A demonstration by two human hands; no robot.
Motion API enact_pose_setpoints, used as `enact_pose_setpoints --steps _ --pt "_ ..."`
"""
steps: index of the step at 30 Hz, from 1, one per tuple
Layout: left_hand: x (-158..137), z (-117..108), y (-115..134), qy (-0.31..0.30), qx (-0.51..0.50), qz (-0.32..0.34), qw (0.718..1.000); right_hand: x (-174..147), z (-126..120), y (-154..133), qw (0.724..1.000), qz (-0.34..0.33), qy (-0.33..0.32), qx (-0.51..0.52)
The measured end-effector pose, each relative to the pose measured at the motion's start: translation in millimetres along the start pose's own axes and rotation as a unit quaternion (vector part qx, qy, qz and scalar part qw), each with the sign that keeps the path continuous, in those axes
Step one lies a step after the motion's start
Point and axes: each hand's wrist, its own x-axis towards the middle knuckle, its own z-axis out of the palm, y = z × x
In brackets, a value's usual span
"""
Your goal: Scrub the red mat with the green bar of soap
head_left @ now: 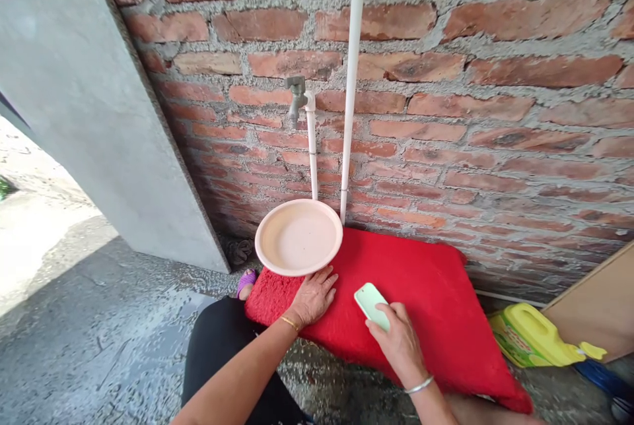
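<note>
A red plush mat (406,280) lies spread before me, shaggy at its left end and flatter across the middle. My left hand (313,296) rests on it, palm down with fingers spread, just below the rim of a pale pink basin (300,269). In my right hand (399,336) is a pale green, rounded oblong scrub brush (370,303), gripped at its near end over the mat. The brush's underside is hidden, so I cannot tell whether it touches the cloth. The basin sits at the mat's far left corner.
A metal tap (296,100) on a white pipe stands above the basin, against a brick wall (421,108). Left leans a grey slab (113,128) over wet concrete (133,326). At right lies a yellow detergent jug (537,339) by a tan board (594,306).
</note>
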Motion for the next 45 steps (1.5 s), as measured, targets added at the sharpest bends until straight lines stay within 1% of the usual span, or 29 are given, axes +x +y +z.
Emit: enact_pose_setpoints --steps 2,4,6,7,8,10,13,15,16,17,19,22,24,26,28,31,33,35,37,38,39,41,43,45 --pt "0 0 1 -0.003 -0.005 -0.005 1.0 -8 -25 35 0.997 0.066 0.025 0.007" --pt "1 -1 2 -0.009 -0.008 -0.009 1.0 -16 -50 66 0.99 0.127 0.061 -0.011" --pt "1 -2 2 -0.015 -0.008 -0.009 1.0 -20 -68 82 0.981 0.167 0.089 -0.043" --pt "1 -2 3 -0.016 -0.009 -0.009 1.0 -20 -71 83 0.979 0.172 0.095 -0.053" --pt "1 -2 3 -0.015 -0.01 -0.009 1.0 -19 -70 78 0.98 0.167 0.094 -0.055" --pt "1 -3 3 -0.014 -0.012 -0.009 1.0 -11 -56 55 0.989 0.126 0.072 -0.037" --pt "0 -3 2 -0.013 -0.011 -0.01 1.0 4 -21 4 0.999 0.028 0.025 -0.007" --pt "0 -4 2 -0.012 -0.008 -0.007 1.0 12 -1 -22 1.0 -0.028 0.008 -0.005" --pt "0 -4 1 -0.01 -0.007 -0.004 1.0 15 5 -28 0.999 -0.045 0.004 -0.007" --pt "0 -4 1 -0.009 -0.006 -0.003 1.0 16 7 -29 0.999 -0.05 0.002 -0.008" --pt "0 -5 1 -0.01 -0.006 -0.003 1.0 15 1 -13 1.0 -0.025 0.008 -0.008" --pt "1 -5 2 -0.016 -0.006 -0.006 1.0 9 -25 36 0.996 0.073 0.043 -0.003" --pt "1 -5 2 -0.019 -0.008 -0.009 1.0 3 -44 67 0.987 0.143 0.075 -0.01" --pt "1 -5 3 -0.019 -0.011 -0.013 1.0 -3 -55 86 0.977 0.19 0.099 -0.02" --pt "1 -5 3 -0.018 -0.013 -0.016 1.0 -7 -56 92 0.975 0.19 0.113 -0.028" --pt "0 -4 2 -0.016 -0.012 -0.015 1.0 -11 -46 95 0.981 0.134 0.13 -0.048" --pt "0 -4 2 -0.014 -0.011 -0.014 1.0 -12 -41 98 0.984 0.107 0.128 -0.062" --pt "0 -3 1 -0.013 -0.008 -0.014 1.0 -12 -41 100 0.985 0.104 0.117 -0.066" --pt "-1 -3 0 -0.014 -0.003 -0.012 1.0 -10 -40 93 0.986 0.106 0.116 -0.064" --pt "-1 -4 0 -0.015 -0.001 -0.011 1.0 -8 -38 84 0.986 0.098 0.118 -0.059" --pt "-1 -4 0 -0.015 0.002 -0.01 1.0 -6 -34 71 0.988 0.082 0.119 -0.053" --pt "-1 -5 0 -0.016 0.009 -0.008 1.0 -1 -22 37 0.994 0.026 0.099 -0.037" --pt "-1 -6 -1 -0.018 0.016 -0.007 1.0 5 -7 1 0.997 -0.033 0.059 -0.033" --pt "-2 -7 -2 -0.018 0.018 -0.006 1.0 9 6 -23 0.997 -0.069 0.023 -0.041"
